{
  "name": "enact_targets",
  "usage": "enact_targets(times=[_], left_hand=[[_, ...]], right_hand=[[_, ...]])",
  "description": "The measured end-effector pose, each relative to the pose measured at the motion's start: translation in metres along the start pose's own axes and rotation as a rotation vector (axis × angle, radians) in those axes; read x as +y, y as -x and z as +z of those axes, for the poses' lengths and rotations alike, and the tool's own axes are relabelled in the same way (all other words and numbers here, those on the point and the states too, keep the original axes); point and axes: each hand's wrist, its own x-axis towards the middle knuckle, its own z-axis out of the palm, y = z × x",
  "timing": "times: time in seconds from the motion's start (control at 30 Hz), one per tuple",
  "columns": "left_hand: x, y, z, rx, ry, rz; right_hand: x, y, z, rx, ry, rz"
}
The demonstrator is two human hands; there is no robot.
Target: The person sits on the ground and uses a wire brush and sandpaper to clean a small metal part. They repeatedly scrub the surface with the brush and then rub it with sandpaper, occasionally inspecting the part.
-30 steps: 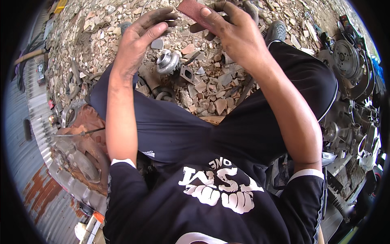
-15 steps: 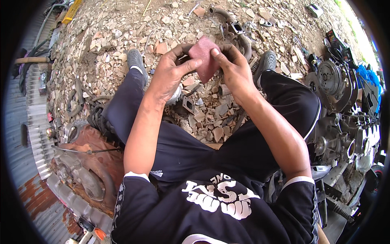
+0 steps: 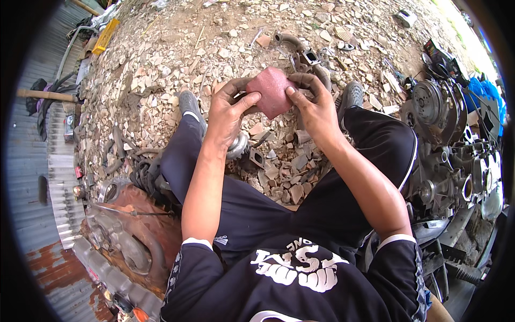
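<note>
Between both hands I hold a reddish, rough-faced piece of sandpaper up over the ground. My left hand pinches its left edge, thumb on the near face and fingers behind. On the right edge, my right hand grips it the same way. Below the left hand, a round silvery metal part lies among the rubble, partly hidden by the wrist. Beside it sits a small metal flange with a square opening. Beyond the right hand rests a curved rusty metal pipe with flanges.
Broken tile and stones cover the ground. Engine parts with a round pulley are piled at the right, near a blue plastic bag. At the left stand corrugated metal sheets, a dirty metal casting and a yellow crate.
The sandpaper has turned from a slanted, folded-looking pose to show a broader, flatter face. Both hands sit slightly lower in view, and the whole view has shifted a little.
</note>
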Motion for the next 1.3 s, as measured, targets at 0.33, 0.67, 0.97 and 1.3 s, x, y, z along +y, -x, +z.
enact_targets(times=[0.33, 0.67, 0.97, 1.3], left_hand=[[-0.004, -0.006, -0.001, -0.042, -0.194, 0.064], [-0.005, -0.008, -0.002, -0.085, -0.195, 0.087], [-0.013, -0.008, 0.007, 0.010, -0.189, 0.142], [-0.025, -0.009, 0.013, 0.070, -0.140, 0.199]], right_hand=[[0.004, 0.004, -0.010, -0.181, 0.143, 0.093], [0.012, 0.003, -0.019, -0.221, -0.023, 0.112], [0.015, 0.005, -0.015, -0.291, -0.023, 0.088], [0.006, 0.006, -0.011, -0.219, -0.022, 0.099]])
